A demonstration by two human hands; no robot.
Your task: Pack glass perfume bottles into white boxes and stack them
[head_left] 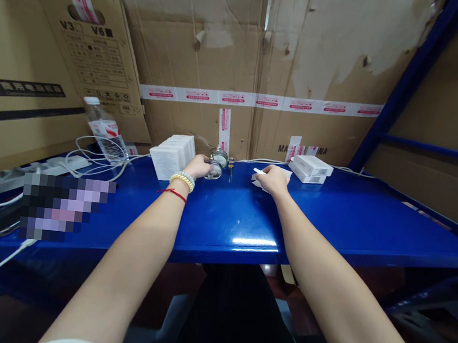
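Both my arms reach far across a blue metal shelf point(330, 220). My left hand point(197, 166), with a bead bracelet and a red string at the wrist, is closed on a small round clear glass jar point(214, 170). A second glass jar point(219, 157) and a tiny vial point(231, 164) stand just behind it. My right hand point(272, 178) rests with curled fingers on a small white piece of paper or flat carton point(258, 172) lying on the shelf.
A row of white boxes point(172, 156) stands left of my left hand. Two flat white boxes point(310, 168) are stacked at the right rear. A water bottle point(104, 130), white cables point(91, 158) and a power strip lie at the left. Cardboard sheets point(265, 61) wall off the back.
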